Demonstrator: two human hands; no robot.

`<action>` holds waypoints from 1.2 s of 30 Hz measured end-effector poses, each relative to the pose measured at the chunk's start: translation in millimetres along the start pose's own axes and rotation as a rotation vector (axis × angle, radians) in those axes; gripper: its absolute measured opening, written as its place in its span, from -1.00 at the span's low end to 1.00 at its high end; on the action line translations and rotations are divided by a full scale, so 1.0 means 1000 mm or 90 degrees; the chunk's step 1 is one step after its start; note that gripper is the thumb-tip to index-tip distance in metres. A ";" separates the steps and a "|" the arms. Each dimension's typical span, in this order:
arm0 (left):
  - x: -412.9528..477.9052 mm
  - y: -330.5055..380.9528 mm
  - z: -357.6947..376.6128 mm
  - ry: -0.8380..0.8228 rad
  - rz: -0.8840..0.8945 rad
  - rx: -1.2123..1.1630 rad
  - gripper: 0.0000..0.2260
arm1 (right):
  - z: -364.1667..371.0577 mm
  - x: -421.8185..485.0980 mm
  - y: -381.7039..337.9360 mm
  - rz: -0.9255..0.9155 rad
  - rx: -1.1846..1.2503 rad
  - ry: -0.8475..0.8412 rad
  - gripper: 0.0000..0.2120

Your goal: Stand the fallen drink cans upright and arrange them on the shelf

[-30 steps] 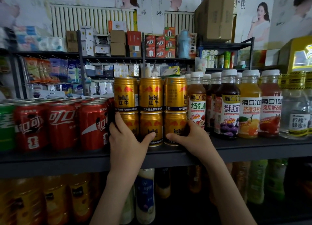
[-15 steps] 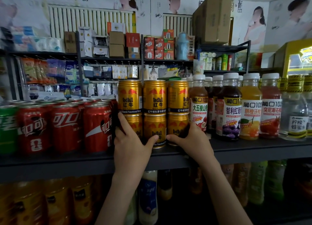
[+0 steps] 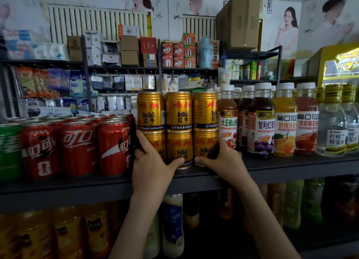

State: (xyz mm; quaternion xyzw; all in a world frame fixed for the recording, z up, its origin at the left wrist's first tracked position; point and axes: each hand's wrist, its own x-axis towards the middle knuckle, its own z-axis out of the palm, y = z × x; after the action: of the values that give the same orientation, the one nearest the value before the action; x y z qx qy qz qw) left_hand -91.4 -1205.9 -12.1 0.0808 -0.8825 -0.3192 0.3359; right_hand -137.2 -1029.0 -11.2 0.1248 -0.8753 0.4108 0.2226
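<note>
Dark metal shelf (image 3: 291, 166) carries upright gold cans (image 3: 179, 148), left hand (image 3: 153, 167) cupping at nine o'clock, right hand (image 3: 225, 161) at three.

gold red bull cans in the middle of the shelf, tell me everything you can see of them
The gold Red Bull cans are short shiny metal cans with red bull logos and "RedBull" lettering. Six show, stacked two high in three columns, all upright, on the dark shelf between the red cola cans and the juice bottles. The left hand presses the bottom left can, the right hand the bottom right; both thumbs reach toward the bottom middle can.
</note>
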 end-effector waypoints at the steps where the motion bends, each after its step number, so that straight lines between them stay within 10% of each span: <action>1: 0.001 0.000 0.000 -0.001 -0.003 0.004 0.15 | 0.000 0.000 0.000 0.000 -0.005 0.003 -0.31; 19: -0.038 0.021 -0.008 0.084 0.017 0.063 -0.11 | -0.001 -0.001 -0.004 -0.009 0.009 -0.041 -0.29; 28: -0.082 -0.016 -0.072 0.171 0.117 0.107 -0.46 | 0.010 -0.060 -0.046 -0.221 0.032 0.142 -0.28; 36: -0.078 -0.078 -0.140 0.189 0.117 0.170 -0.58 | 0.038 -0.078 -0.097 -0.367 0.044 0.047 -0.39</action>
State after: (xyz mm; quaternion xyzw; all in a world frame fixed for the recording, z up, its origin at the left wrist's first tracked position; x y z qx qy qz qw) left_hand 52.4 -1310.8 -22.9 0.0901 -0.8615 -0.1524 0.4759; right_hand -41.6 -1116.9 -6.8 0.3609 -0.7806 0.3643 0.3572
